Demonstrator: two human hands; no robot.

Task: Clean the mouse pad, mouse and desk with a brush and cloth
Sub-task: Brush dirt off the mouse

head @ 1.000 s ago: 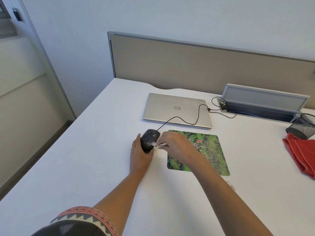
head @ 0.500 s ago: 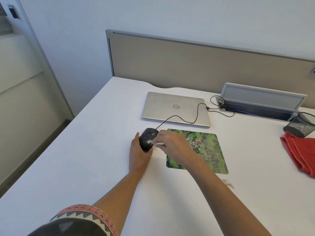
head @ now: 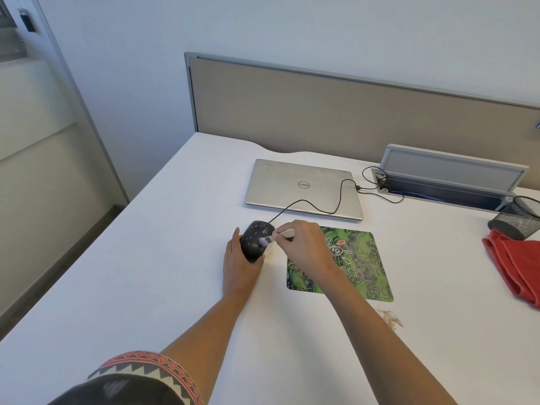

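Observation:
A black wired mouse [head: 256, 236] speckled with crumbs sits on the white desk [head: 163, 258], just left of the green patterned mouse pad [head: 355, 267]. My left hand [head: 238, 266] grips the mouse from its near side and left flank. My right hand [head: 304, 248] pinches a small white brush [head: 271, 237]; its bristles touch the right side of the mouse. A red cloth [head: 517, 267] lies at the desk's right edge, away from both hands.
A shut silver laptop [head: 301, 188] lies behind the mouse, the mouse cable running across it to an open cable tray [head: 450, 182]. A black mesh cup [head: 518, 217] lies tipped beside the cloth. Brown crumbs [head: 390, 318] are scattered near the pad's front right corner. The desk's left edge drops to the floor.
The brush tip has shifted a little on the mouse's right side. Both hands stay on the mouse and brush; the camera has moved slightly.

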